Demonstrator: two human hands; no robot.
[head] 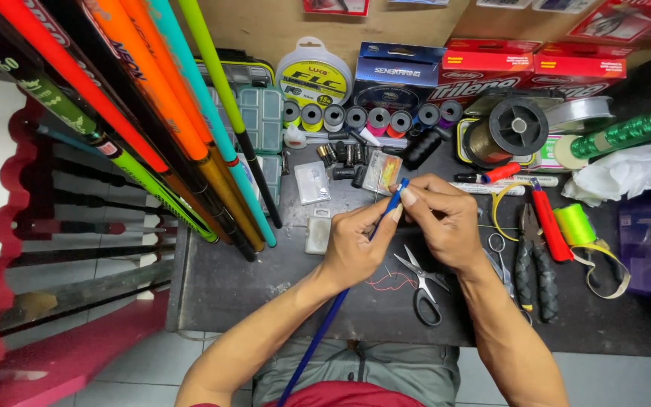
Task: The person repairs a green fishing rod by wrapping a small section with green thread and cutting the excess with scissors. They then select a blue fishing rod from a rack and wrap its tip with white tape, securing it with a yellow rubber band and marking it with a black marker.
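Two bare hands met over the middle of a dark grey worktable (220,286), both closed on one thin blue rod (356,260). The left hand (352,245) wrapped the rod just below its tip, fingers curled round the shaft. The right hand (442,222) pinched the very tip between thumb and forefinger. The rod ran down and to the left from the hands, crossed the table's near edge and passed over the person's lap.

A pair of small steel scissors with black handles (423,283) lay on the table just beneath the hands, with a short loose strand of red thread (386,280) beside it. To the right lay black-handled pliers (533,264) and a red-handled tool (550,226), near a spool of bright green line (574,224). Behind the hands stood a row of small thread spools in mixed colours (371,118), a large black reel of brownish line (510,130) and a white crumpled tissue (619,173). A bundle of long rods in red, orange, teal and green (152,128) leaned across the left side, well apart from the hands. A small clear plastic packet (312,182) rested near the left hand.
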